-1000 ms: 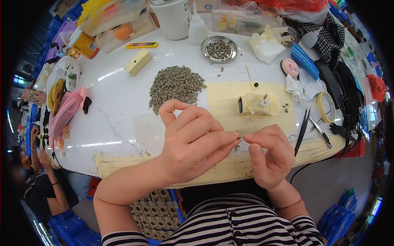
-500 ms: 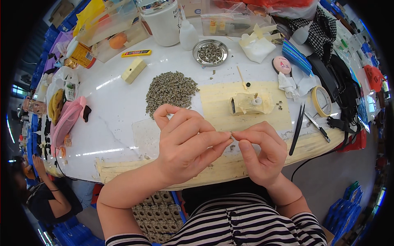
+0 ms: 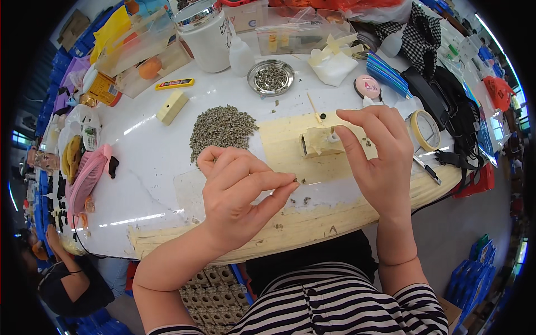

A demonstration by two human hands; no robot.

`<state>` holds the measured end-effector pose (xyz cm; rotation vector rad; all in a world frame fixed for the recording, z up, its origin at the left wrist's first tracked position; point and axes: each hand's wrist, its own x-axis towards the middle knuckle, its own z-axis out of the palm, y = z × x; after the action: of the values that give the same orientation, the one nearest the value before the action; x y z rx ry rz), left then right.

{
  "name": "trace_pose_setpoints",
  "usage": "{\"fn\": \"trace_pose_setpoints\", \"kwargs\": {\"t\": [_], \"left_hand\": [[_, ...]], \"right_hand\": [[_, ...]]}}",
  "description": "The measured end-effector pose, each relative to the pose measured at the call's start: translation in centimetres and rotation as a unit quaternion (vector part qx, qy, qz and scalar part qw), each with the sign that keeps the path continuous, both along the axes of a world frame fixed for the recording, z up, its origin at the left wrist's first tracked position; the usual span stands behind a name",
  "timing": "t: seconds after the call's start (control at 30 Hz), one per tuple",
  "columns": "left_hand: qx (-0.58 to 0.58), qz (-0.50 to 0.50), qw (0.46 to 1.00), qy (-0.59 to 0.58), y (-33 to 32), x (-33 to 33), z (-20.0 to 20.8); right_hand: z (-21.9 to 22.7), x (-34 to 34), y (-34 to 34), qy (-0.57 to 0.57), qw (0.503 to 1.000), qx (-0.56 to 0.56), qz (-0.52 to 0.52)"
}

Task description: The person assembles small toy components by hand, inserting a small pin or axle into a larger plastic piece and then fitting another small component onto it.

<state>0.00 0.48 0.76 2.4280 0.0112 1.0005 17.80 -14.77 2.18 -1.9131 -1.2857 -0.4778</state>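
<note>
My left hand [image 3: 237, 192] is closed in a pinch above the near part of the table, a tiny metal piece [image 3: 295, 180] at its fingertips. My right hand [image 3: 382, 153] reaches over a small block wrapped in cream tape [image 3: 324, 142], its thumb and index finger apart beside the block's short white peg [image 3: 333, 136]. A small dark bit shows at the top of that peg. Beyond my left hand lies a heap of small metal pieces [image 3: 223, 131]. More of them fill a round metal dish [image 3: 271, 77] farther back.
A cream block [image 3: 172, 108] and a yellow box [image 3: 175, 84] lie left of the dish. To the right are a tape roll [image 3: 425, 130] and a knife [image 3: 427, 170]. A white canister [image 3: 206, 42] and squeeze bottle [image 3: 241, 57] stand behind. Another person [image 3: 67, 273] is at left.
My right hand has left my left fingertips, moving up and right to the taped block, and its fingers have spread. The left hand keeps its pinch, and the whole view has shifted slightly.
</note>
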Motion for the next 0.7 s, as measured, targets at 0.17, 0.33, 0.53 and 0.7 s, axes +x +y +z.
{"fn": "trace_pose_setpoints", "kwargs": {"t": [0.17,0.33,0.53,0.7], "left_hand": [[-0.018,0.01,1.0,-0.002,0.1,0.1,-0.2],[-0.02,0.01,1.0,-0.003,0.1,0.0,-0.3],[-0.013,0.009,1.0,-0.005,0.1,0.1,-0.2],[-0.007,0.006,1.0,-0.004,0.1,-0.1,-0.1]], "right_hand": [[-0.4,0.4,0.1,0.0,0.999,-0.04,0.016],[-0.3,-0.2,-0.5,0.019,0.999,-0.028,0.008],[-0.6,-0.3,-0.8,0.015,1.0,-0.003,0.007],[-0.1,-1.6,-1.4,0.067,0.991,0.106,0.049]]}}
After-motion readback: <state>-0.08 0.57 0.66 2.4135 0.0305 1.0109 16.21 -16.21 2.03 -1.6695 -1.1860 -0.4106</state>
